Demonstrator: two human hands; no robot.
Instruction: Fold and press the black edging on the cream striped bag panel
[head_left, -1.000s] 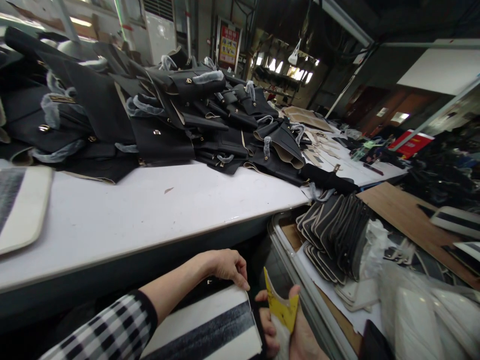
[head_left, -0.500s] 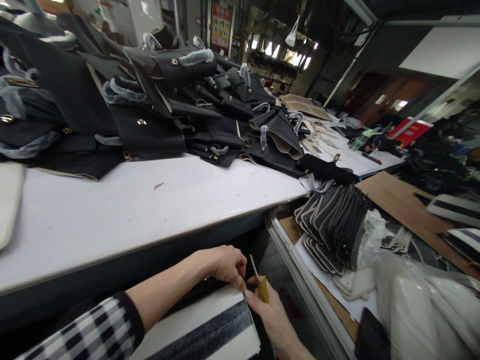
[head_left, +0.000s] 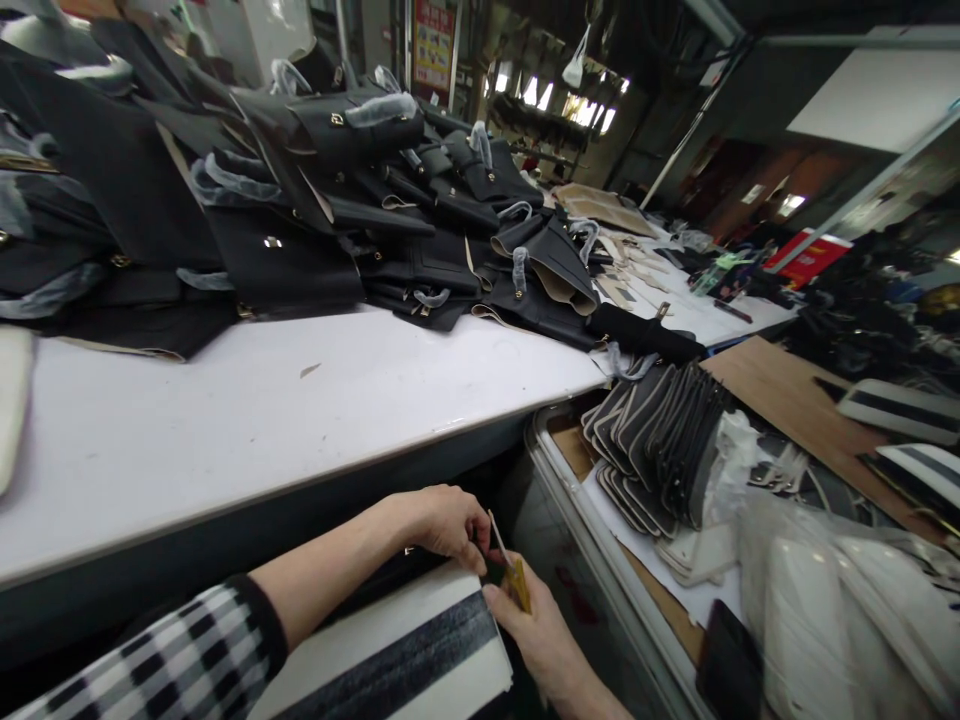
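A white panel with a broad black stripe (head_left: 405, 650) lies low in front of me, its far right corner near both hands. My left hand (head_left: 454, 530) is closed in a pinch just beyond that corner; whatever its fingertips hold is too small to make out. My right hand (head_left: 536, 625) is closed around yellow-handled thread snips (head_left: 517, 582), whose thin blade points up and to the left. The right thumb rests by the panel's corner, close to the left fingertips.
Ahead stands a white table (head_left: 300, 420) with a heap of black bags (head_left: 292, 240), their handles wrapped in plastic. To my right, a metal-edged bench carries stacked dark flaps (head_left: 660, 440), plastic-covered white pieces (head_left: 840, 610) and a black phone-like slab (head_left: 729, 660).
The snips in my right hand have tipped lower and slightly left, closer to the left fingers. My left hand keeps its pinch. The whole view has shifted a little.
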